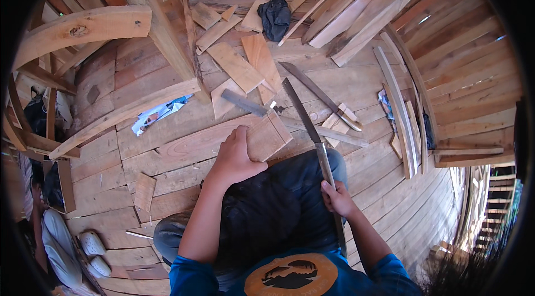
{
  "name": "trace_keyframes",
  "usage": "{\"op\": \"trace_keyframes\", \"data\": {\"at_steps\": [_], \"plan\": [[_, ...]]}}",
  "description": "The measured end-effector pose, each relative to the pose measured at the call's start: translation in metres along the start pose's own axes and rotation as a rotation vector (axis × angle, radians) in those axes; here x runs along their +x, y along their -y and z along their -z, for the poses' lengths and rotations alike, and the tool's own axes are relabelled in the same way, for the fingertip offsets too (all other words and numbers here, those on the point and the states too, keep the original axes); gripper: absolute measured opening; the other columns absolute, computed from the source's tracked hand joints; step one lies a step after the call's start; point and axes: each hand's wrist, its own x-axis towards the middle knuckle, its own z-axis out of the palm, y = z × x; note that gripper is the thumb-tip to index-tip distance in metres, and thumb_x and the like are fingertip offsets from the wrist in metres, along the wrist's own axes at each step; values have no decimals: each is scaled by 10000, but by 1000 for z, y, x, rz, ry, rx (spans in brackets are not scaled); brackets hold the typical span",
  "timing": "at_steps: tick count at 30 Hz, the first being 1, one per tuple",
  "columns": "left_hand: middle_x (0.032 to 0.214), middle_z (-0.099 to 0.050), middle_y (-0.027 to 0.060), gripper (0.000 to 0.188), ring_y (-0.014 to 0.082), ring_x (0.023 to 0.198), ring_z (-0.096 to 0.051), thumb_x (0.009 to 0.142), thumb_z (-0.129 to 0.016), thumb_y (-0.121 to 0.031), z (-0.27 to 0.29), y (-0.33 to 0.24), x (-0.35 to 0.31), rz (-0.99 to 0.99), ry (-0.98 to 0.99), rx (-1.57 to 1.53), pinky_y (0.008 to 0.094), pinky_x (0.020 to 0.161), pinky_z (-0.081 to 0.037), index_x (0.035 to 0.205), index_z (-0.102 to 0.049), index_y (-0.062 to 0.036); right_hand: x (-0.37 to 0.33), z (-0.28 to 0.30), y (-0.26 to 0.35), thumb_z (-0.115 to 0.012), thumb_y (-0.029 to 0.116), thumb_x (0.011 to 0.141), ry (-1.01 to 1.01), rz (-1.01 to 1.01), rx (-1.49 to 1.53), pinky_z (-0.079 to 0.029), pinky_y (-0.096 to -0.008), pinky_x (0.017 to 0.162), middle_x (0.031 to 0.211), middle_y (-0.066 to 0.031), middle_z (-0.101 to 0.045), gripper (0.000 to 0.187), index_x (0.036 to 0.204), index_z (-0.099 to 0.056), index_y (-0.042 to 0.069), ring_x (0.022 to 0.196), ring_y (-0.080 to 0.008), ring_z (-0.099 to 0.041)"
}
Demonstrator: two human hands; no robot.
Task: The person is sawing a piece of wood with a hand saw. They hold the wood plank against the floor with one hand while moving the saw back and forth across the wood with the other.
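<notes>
My left hand [237,156] grips a short wooden board [270,136] by its left side, thumb along the near edge, just in front of my lap. A thin pencil-like line crosses the board near its right end. In my right hand [337,198] is a long handsaw [302,111], its handle closed in my fingers. The toothed blade points up and away, to the right of the board and apart from it. Past the board lies a metal ruler-like blade [243,102], partly hidden. A machete [320,92] with a wooden handle rests on the floor beyond the saw.
Several wood offcuts [235,66] and a black cloth [275,17] lie ahead. Long planks [398,115] line the right wall. A timber post [161,28] and a curved beam [122,115] stand at the left. Another person's leg [60,246] and pale clogs [92,243] are lower left.
</notes>
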Motion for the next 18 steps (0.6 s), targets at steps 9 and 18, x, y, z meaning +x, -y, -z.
{"op": "trace_keyframes", "data": {"at_steps": [9,18], "plan": [[1172,-495,191,883,385,1136,-482,554,-829,-221,4,-20,-14,-74,-369,124,473,955,-376,1296,-413,16,9,10,-1,-564,391,979,44,-63,52,-274,-259,345,502,20,-384,358,768,-472,116,366,-90,-363],[1183,-544,219,844,369,1133,-536,639,-833,-288,7,-8,-23,-221,-68,-319,432,974,-416,1311,-435,32,-5,-18,-4,-653,393,906,-304,283,-597,-470,-391,532,613,-124,-570,365,937,-543,46,532,-309,-582]]}}
